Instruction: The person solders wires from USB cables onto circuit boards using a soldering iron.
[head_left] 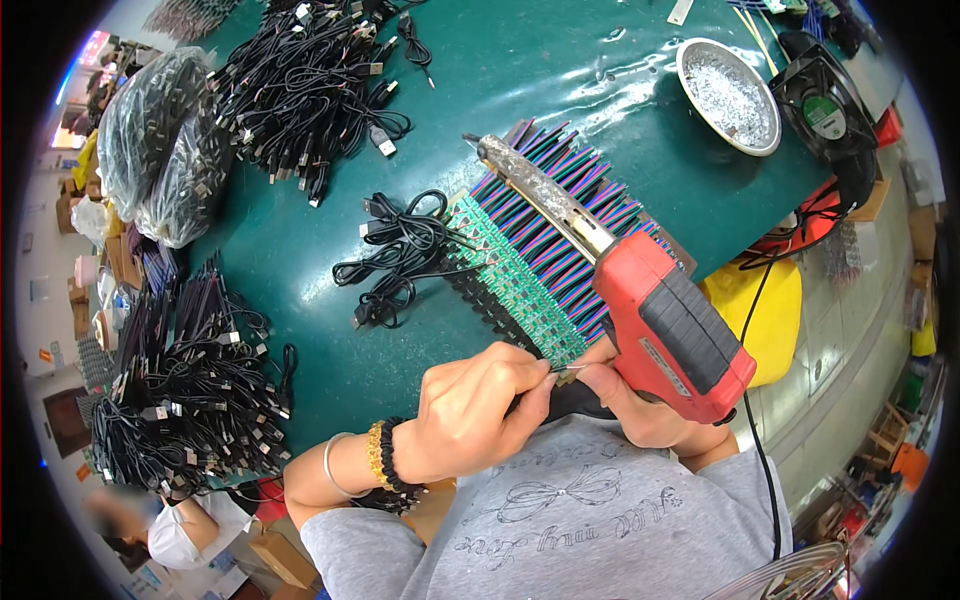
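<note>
My left hand (pixel 480 410) is closed in a pinch at the near end of a row of green circuit boards (pixel 520 285). Between its fingertips is the end of a thin wire or cable. Close beside it, my right hand (pixel 640 405) holds a red and black soldering gun (pixel 680 325), its thumb and finger also pinched near that wire. The gun's long metal barrel points away to the far left, over bundles of striped coloured wires (pixel 560 190) fanning from the boards. Several black USB cables (pixel 400 255) lie at the boards' left, some of their ends on the boards.
Large heaps of black USB cables (pixel 310 90) cover the left of the green table (pixel 480 90), near a clear bag of cables (pixel 160 150). At the far right stand a bowl of silvery bits (pixel 728 95) and a black fan (pixel 825 110). A person (pixel 185 530) sits at lower left.
</note>
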